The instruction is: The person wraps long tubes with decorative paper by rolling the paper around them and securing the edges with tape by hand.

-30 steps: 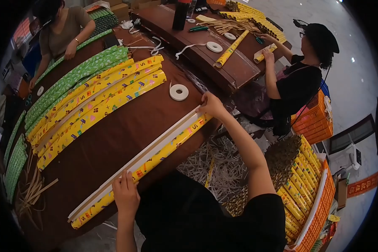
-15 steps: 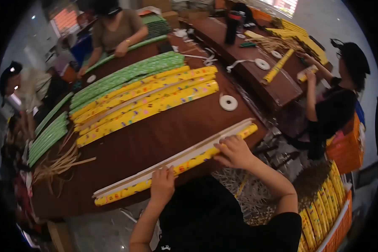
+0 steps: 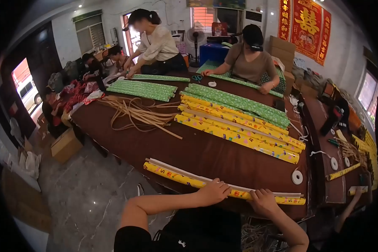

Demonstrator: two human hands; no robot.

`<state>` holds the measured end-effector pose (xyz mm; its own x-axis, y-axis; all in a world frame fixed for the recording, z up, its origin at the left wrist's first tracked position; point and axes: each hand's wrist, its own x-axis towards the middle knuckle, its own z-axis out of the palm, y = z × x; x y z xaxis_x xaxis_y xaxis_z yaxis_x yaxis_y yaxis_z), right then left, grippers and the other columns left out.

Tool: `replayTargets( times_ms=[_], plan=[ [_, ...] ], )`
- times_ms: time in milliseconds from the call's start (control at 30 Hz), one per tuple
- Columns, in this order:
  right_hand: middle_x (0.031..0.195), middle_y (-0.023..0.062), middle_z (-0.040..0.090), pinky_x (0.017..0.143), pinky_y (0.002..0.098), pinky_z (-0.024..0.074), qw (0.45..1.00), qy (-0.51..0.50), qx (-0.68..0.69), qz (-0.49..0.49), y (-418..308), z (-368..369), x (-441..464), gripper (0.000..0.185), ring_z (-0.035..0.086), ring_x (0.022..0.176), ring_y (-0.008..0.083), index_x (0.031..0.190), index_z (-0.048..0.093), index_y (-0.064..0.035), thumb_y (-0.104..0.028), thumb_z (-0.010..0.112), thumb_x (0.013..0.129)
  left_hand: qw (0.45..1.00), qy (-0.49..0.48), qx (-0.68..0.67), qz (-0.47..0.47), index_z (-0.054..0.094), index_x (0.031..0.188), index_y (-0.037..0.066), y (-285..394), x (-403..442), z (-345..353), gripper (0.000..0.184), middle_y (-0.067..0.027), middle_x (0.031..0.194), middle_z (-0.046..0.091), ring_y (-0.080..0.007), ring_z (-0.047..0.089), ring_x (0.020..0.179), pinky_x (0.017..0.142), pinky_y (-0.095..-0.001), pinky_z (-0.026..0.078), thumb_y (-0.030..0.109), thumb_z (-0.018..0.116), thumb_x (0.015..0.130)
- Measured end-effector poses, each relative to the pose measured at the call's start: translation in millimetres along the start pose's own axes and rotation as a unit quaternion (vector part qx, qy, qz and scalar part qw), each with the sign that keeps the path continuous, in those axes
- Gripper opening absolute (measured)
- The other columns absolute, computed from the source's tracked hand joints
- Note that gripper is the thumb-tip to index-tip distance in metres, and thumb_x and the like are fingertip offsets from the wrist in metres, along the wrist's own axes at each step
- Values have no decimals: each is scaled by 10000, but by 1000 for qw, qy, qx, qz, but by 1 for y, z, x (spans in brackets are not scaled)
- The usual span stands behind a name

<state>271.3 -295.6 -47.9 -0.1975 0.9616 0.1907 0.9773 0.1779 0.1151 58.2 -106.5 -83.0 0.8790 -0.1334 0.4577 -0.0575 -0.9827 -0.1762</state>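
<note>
Rolling, it seems, the patterned yellow roll at the near edge of the tabletop, the person's left hand and right hand both with grip curled onto it; next move probably calls for even two-handed pressure.

Left fingers and right fingers curl downward, near each other.

Yellow-patterned roll: stretches covered by left hand and right hand; both palms hidden, grip cannot be judged. Black shirt cut off by bottom edge; its white emblem too small to be made out. Lower-right co-worker's forearm seen, body swallowed by dark rim. Pattern on green rolls too fine to be read.
</note>
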Motion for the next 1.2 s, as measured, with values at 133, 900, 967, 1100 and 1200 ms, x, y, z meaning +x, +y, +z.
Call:
replayTargets(
  times_ms=[133, 900, 967, 1100, 1200],
  plan=[
    [765, 83, 601, 650, 377, 479, 1000, 0, 4, 16, -11, -11, 4, 377, 620, 706, 256, 1016, 593, -17, -316, 698, 811, 999, -12, 34, -1, 606, 1174, 18, 0, -4, -4, 378, -66, 942, 597, -194, 581, 836, 740, -334, 453, 217, 611, 853],
    [744, 76, 549, 610, 362, 464, 983, 113, -139, 44, -23, 25, -2, 205, 570, 666, 230, 925, 578, -27, -169, 600, 779, 977, -81, -196, -33, 543, 1210, -1, -14, -2, -19, 442, -122, 956, 590, -257, 599, 847, 722, -351, 487, 279, 648, 884],
    [759, 80, 545, 625, 370, 473, 984, 99, -138, 49, -18, 34, -4, 197, 573, 678, 234, 916, 552, -32, -157, 611, 776, 976, -79, -201, -33, 538, 1214, -1, -16, -3, -16, 448, -119, 946, 588, -255, 598, 842, 717, -346, 484, 280, 650, 882],
    [759, 86, 547, 631, 379, 475, 989, 93, -103, 50, -21, 26, 6, 228, 580, 689, 252, 893, 537, -39, -194, 640, 762, 980, -67, -184, -38, 546, 1219, -3, -15, -5, -17, 441, -120, 947, 595, -251, 607, 838, 722, -349, 491, 274, 633, 887],
    [760, 95, 549, 644, 393, 477, 991, 60, -85, 87, -20, 30, 7, 288, 590, 714, 273, 872, 524, -48, -247, 677, 731, 994, -9, -108, -1, 559, 1224, -14, -16, -15, -12, 429, -125, 962, 618, -249, 624, 841, 746, -348, 508, 253, 595, 890]
  ],
)
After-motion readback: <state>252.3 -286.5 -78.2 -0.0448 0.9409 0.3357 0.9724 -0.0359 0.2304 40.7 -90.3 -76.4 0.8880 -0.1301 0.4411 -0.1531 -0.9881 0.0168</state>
